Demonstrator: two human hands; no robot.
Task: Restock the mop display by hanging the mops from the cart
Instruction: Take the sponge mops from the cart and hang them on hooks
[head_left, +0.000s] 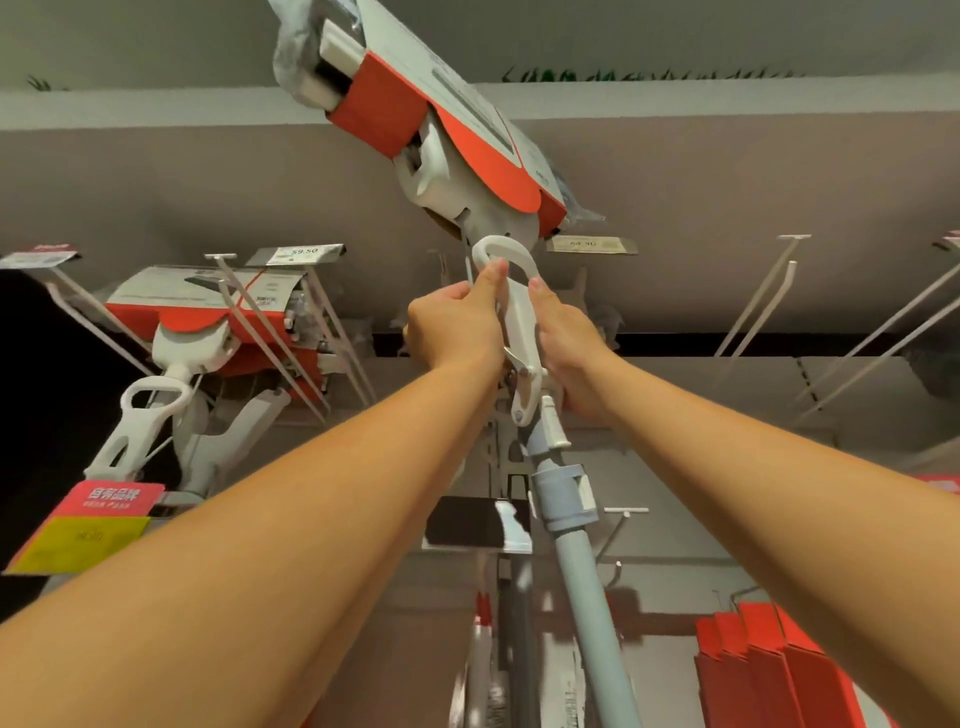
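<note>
I look up at a mop (441, 130) with a white head in red and white card packaging, raised high against the display wall. Its white lever handle (511, 291) and grey-blue pole (582, 561) run down between my arms. My left hand (457, 322) pinches the lever near its looped top. My right hand (571, 338) grips the lever's other side, fingers curled behind it. The hook that carries the mop is hidden behind the head.
Another packaged mop (208, 332) hangs at the left on long metal pegs (280, 343). Bare pegs (753, 301) jut out at the right. Price tags (304, 253) sit on peg ends. Red packages (779, 670) hang at the lower right.
</note>
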